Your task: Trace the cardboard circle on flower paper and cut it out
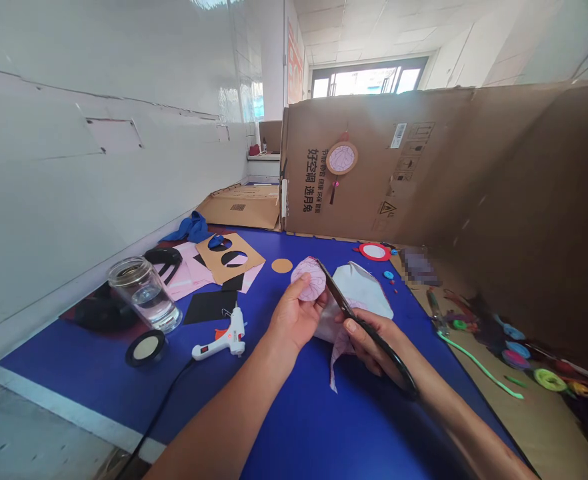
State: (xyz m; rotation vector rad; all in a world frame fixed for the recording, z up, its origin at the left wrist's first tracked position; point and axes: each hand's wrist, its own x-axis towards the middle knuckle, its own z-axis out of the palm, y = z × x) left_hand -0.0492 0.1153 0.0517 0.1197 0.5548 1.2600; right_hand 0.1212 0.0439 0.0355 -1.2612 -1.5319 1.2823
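Pinched in my left hand (pixel 298 312) is a pink patterned disc (pixel 310 280), thumb on its face. My right hand (pixel 379 340) is closed around black-handled scissors (pixel 389 353), whose blades touch the disc's upper right edge. Below the blades, a pink patterned strip (pixel 341 348) hangs beside my right hand. Behind my hands lies a white cloth piece (pixel 364 287), partly covered by them. Left of the disc, a round cardboard piece (pixel 282 266) rests on the blue table (pixel 294 420).
At left are a white glue gun (pixel 233 337), a glass jar (pixel 147 297), a tape roll (pixel 146 348), black paper (pixel 209 307) and cardboard with round holes (pixel 251 248). A red-rimmed disc (pixel 375 251) and colourful craft pieces (pixel 517 352) lie right. A cardboard wall (pixel 434 173) stands behind.
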